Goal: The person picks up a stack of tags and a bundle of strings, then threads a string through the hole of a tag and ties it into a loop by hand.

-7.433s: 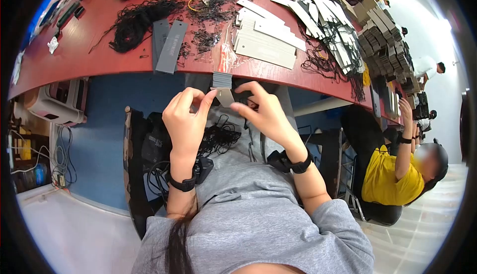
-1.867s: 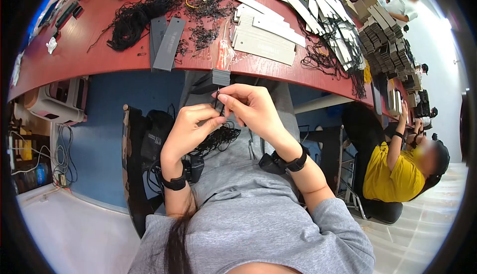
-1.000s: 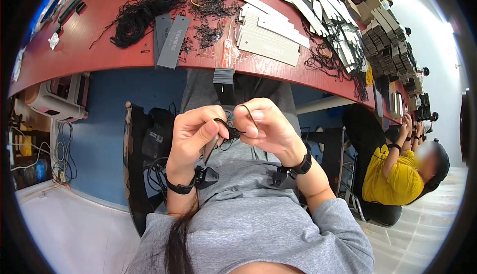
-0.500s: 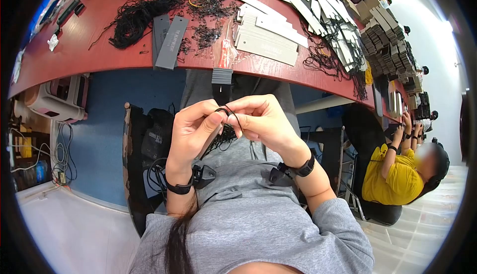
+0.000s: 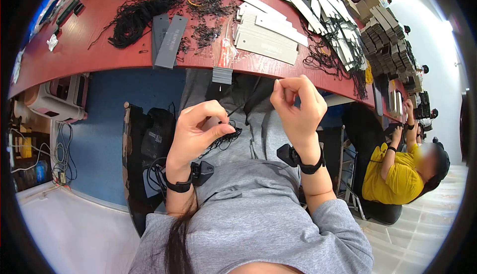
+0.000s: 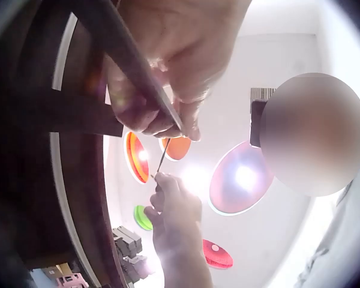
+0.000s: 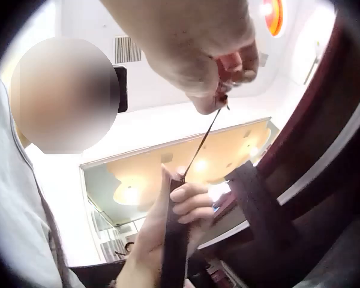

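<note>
My left hand (image 5: pixel 196 130) pinches the end of a long dark hang tag (image 7: pixel 175 240), seen nearly edge-on in the left wrist view. From the tag's end a thin black cord (image 7: pixel 201 146) runs taut to my right hand (image 5: pixel 300 106). The right thumb and fingertips pinch the cord's far end, well apart from the left hand and higher in the head view. A stack of dark tags (image 5: pixel 222 76) juts out from the table edge just beyond the hands. On the lap, below the left hand, lies a tangle of black cords (image 5: pixel 224 138).
The red table (image 5: pixel 119 61) bears two dark tags (image 5: pixel 171 43), a heap of black cords (image 5: pixel 131 26), small black pins (image 5: pixel 206 35), pale tags (image 5: pixel 266 45) and a red-handled tool in clear plastic (image 5: pixel 226 53). A person in yellow (image 5: pixel 392 177) sits at the right.
Both hands worked a black cord loop close together half a second ago. Since then my right hand has swung up and right, drawing the cord taut; the left has stayed nearly in place.
</note>
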Tool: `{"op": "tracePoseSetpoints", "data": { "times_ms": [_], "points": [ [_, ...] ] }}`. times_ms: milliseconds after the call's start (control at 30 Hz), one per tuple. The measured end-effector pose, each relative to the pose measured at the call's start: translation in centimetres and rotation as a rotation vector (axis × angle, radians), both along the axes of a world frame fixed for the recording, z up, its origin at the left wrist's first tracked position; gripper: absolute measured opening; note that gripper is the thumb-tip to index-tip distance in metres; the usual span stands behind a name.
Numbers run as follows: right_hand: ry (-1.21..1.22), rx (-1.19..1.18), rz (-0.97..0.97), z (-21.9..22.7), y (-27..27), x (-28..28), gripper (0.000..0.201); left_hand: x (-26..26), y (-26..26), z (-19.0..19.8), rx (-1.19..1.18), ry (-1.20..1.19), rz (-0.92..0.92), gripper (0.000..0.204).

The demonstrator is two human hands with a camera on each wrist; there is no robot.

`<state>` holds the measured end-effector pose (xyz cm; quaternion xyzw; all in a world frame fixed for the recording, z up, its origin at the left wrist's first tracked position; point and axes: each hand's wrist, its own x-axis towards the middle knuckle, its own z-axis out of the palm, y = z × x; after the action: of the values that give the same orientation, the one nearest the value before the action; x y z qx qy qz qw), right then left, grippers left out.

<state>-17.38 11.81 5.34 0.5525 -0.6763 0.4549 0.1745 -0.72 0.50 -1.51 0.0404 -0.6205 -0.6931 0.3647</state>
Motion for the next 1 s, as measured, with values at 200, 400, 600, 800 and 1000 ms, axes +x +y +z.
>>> {"op": "tracePoseSetpoints", "data": {
  "times_ms": [200,400,600,800,1000],
  "points": [
    [0.215,-0.142,0.0,0.7,-0.2,-0.2,0.021,-0.3,0.2,0.3,-0.089,-0.02,-0.015,0.02],
    [-0.298,0.145,0.023,1.5,0.0,-0.2,0.012,-0.1,0.4,-0.1,-0.177,-0.005,-0.063,0.033],
    [-0.801,0.702,0.554,2.2,1.0,1.8,0.016,-0.3,2.0,0.5,-0.404,-0.013,0.016,0.096],
    [-0.434,0.744,0.521,3.2,1.2,2.3,0.024,-0.9,2.2,1.0,-0.436,0.008,0.107,0.09],
    [-0.781,0.303,0.082,7.0,1.0,-5.5,0.014,0.1,-0.4,1.8,-0.177,0.126,0.663,0.075]
  ]
}}
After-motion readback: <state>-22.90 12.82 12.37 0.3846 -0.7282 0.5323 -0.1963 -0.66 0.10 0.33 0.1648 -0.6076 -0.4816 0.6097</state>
